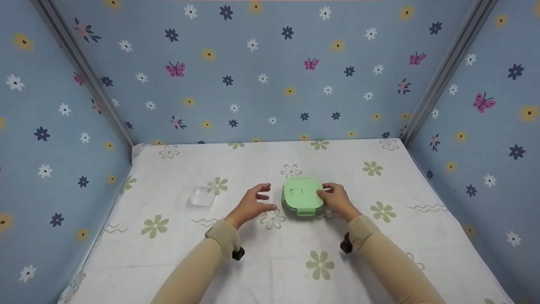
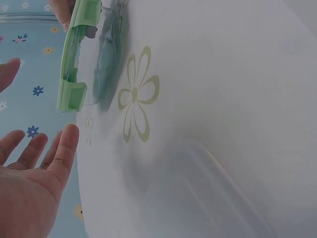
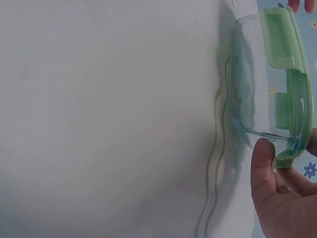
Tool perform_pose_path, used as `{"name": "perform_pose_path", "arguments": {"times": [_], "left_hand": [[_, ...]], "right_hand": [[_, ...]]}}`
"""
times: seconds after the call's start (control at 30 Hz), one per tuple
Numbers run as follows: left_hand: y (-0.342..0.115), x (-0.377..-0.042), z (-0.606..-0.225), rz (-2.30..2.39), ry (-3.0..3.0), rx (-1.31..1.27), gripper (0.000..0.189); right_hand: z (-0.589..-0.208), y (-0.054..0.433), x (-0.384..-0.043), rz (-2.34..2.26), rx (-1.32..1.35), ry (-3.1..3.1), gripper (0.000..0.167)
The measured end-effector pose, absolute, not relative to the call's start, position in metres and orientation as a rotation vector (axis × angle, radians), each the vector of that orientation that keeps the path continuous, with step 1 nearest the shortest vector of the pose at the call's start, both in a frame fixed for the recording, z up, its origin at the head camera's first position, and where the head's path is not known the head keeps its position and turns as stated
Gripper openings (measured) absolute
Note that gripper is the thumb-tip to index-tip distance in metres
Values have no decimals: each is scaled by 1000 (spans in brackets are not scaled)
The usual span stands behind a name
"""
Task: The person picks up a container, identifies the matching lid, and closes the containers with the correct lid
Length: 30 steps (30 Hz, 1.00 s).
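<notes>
A glass food container [image 1: 303, 194] with a light green clip-on lid stands right of the middle of the table. My right hand [image 1: 338, 201] grips its right edge, thumb on top of the lid and fingers at the side, as the right wrist view shows with the container's glass wall [image 3: 252, 79]. Left of the container, my left hand [image 1: 252, 204] is held apart from it, fingers spread and thumb toward it. In the left wrist view the palm and fingers [image 2: 62, 153] hold nothing. Through the glass, no contents show clearly.
A see-through box-shaped piece [image 1: 202, 196] lies on the table to the left, its edge also large in the left wrist view. A white flowered cloth [image 1: 270, 278] covers the table. Blue patterned walls [image 1: 270, 50] stand at the back and both sides, with grey posts [image 1: 447, 71] at the corners.
</notes>
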<state>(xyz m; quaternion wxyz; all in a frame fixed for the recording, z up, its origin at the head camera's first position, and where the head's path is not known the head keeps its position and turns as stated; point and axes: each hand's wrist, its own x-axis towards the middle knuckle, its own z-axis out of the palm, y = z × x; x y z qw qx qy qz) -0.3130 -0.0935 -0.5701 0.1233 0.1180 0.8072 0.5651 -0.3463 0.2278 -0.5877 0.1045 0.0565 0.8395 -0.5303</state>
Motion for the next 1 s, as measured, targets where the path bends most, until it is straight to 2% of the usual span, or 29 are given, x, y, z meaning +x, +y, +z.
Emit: {"name": "perform_pose_path", "arguments": {"times": [0.27,1.0], "left_hand": [[-104,-308,-573,1673,2375,389,66],[-129,-295,-574,1736,2415,348,50]], "right_hand": [[-586,227,-346,-1591,166,2484,52],[-585,228,-345,-1571,195,2478,52]]}}
